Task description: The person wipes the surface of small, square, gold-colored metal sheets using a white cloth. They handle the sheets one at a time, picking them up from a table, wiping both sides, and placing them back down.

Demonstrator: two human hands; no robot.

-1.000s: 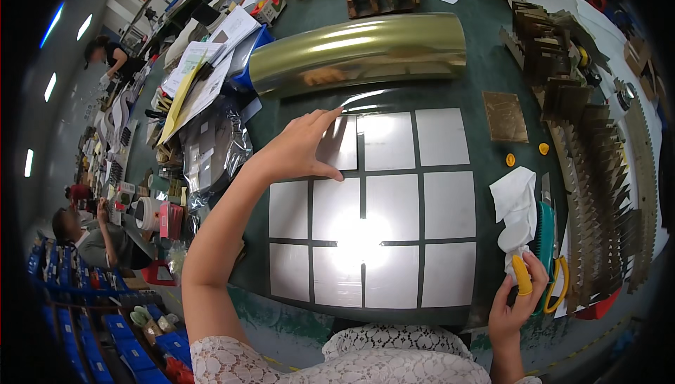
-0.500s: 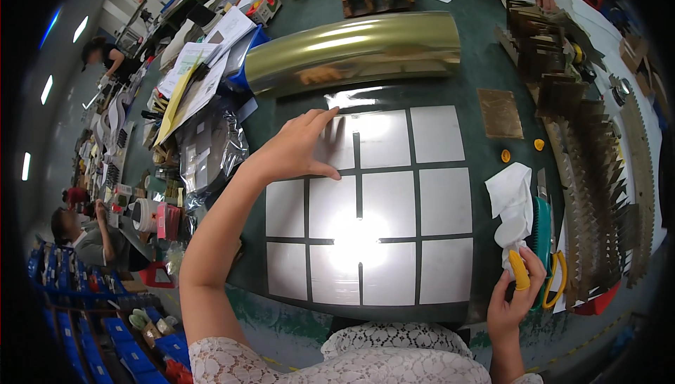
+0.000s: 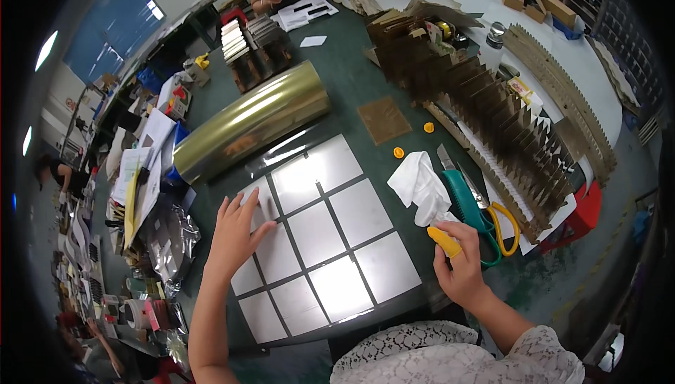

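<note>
Several flat, shiny pale-silver square sheets [image 3: 314, 231] lie in a grid on the dark green table, with narrow dark gaps between them. My left hand [image 3: 238, 235] is spread over the sheets at the left edge of the grid, fingers apart, holding nothing. To the right of the grid, my right hand [image 3: 460, 264] has its fingers curled and wears a yellow finger cot [image 3: 444, 241] on one finger. Its fingertips close on the lower end of a crumpled white cloth [image 3: 420, 183]; the exact grip is partly hidden. Green-handled shears [image 3: 470, 208] and yellow-handled scissors [image 3: 508, 226] lie beside this hand.
A gold film roll [image 3: 253, 120] lies beyond the grid. Two small yellow caps and a brown square plate [image 3: 384, 119] lie right of it. Rows of thin toothed metal blades [image 3: 485, 103] stand farther right. Papers and plastic bags crowd the left. A person stands across the table.
The view has turned to the right, so the table appears rotated. My left hand has drawn back from the far corner of the grid. My right hand stays by the white cloth.
</note>
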